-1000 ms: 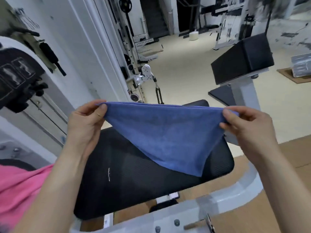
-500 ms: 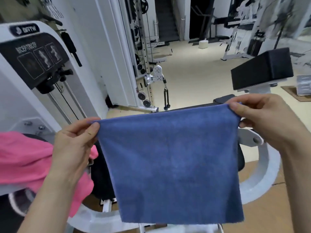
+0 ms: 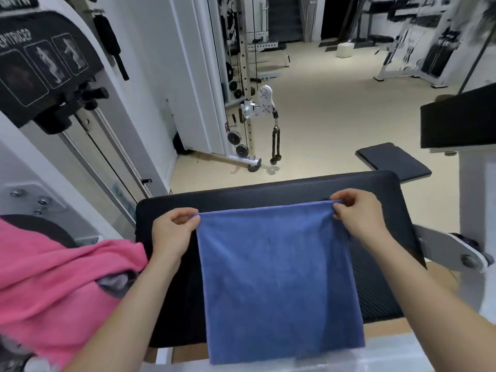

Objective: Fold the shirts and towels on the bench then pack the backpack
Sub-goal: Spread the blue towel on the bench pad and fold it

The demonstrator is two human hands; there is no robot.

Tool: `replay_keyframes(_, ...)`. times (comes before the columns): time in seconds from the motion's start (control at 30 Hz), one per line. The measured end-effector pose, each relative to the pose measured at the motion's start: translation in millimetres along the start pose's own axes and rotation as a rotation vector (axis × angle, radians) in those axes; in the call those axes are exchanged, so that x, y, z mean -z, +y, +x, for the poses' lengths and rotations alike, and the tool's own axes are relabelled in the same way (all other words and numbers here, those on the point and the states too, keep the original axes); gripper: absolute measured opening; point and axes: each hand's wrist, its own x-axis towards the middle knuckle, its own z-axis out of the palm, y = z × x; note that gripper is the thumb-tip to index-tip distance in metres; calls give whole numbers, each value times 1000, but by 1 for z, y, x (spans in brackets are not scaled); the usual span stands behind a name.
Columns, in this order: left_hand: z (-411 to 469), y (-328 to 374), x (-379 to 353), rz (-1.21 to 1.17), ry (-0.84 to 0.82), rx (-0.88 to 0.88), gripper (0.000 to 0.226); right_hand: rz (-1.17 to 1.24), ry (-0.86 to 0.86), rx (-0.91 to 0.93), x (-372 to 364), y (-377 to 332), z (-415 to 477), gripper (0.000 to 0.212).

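A blue towel (image 3: 279, 280) hangs flat over the black bench pad (image 3: 381, 210). Its bottom edge hangs past the near edge of the pad. The left hand (image 3: 171, 232) pinches the top left corner of the towel with its thumb and fingers. The right hand (image 3: 357, 216) pinches the top right corner the same way. Both hands hold the top edge stretched out straight above the pad.

On the near left lies a bunched pink cloth (image 3: 59, 285), with a bit of grey cloth (image 3: 115, 283) peeking out of it. The pink cloth touches the left side of the bench pad.

Farther back on the left stands a white gym machine (image 3: 48, 76) with a black sign. Far beyond the pad is a cable handle (image 3: 276, 140) hanging down to the pale floor (image 3: 335, 116). On the right, a black padded block (image 3: 459, 122) sits on a white post.
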Motion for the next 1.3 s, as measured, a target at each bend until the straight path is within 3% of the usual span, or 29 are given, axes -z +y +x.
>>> replay_keyframes(0.4,53,-11,-27,-11,203,2,26,45,124,112,-32,-12,43,17)
replay_keyframes(0.67,56,-3,-32,50,218,-95,27,-61,183,267,-40,-16,34,26)
replay_keyframes(0.77,43,1,-33,169,190,-140,22,-349,165,492,-44,-16,15,38)
replay_keyframes(0.83,29,-1,-30,306,207,-282,27,-528,124,639,-51,-12,-4,48)
replay_keyframes(0.9,6,-9,-31,415,152,-475,35,-640,-6,633,-61,-5,-21,57)
replay_keyframes(1.0,-42,-35,-42,727,-79,-673,44,-771,-154,520,-75,15,-27,64)
replay_keyframes(1.1,-64,-63,-44,975,-146,-624,57,-806,-123,519,-82,29,-21,64)
replay_keyframes(1.3,-59,-72,-42,1059,-196,-555,58,-784,-134,515,-83,29,-18,61)
